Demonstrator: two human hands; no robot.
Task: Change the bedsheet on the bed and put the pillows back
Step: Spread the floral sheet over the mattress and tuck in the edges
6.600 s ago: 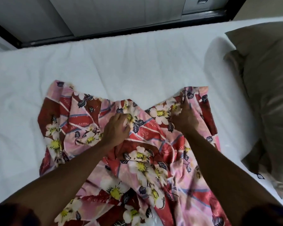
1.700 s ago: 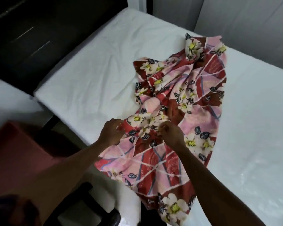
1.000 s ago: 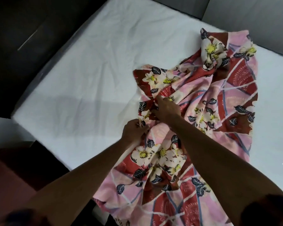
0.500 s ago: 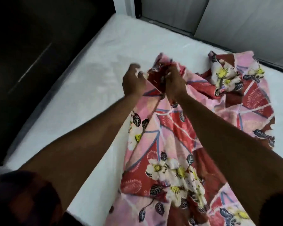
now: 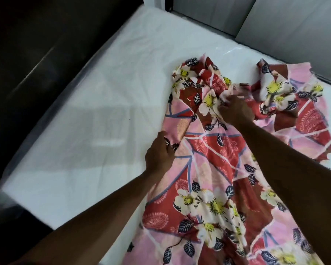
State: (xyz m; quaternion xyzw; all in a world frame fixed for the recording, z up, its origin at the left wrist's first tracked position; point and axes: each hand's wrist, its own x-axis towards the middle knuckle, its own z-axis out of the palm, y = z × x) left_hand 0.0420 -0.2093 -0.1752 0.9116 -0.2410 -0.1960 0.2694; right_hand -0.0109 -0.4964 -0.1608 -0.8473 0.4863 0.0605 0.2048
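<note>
Bedsheet (image 5: 214,150), floral in red and pink, lies crumpled on the right part of the white mattress (image 5: 103,111), one end trailing toward you. Your left hand (image 5: 159,156) grips its left edge with curled fingers. Your right hand (image 5: 236,112) pinches a bunched fold further up, beside a heaped knot of cloth. Your right forearm (image 5: 285,169) crosses the sheet and hides part of it. A dark panel (image 5: 36,54) runs along the mattress's left side; grey wall panels (image 5: 294,25) stand behind it.
</note>
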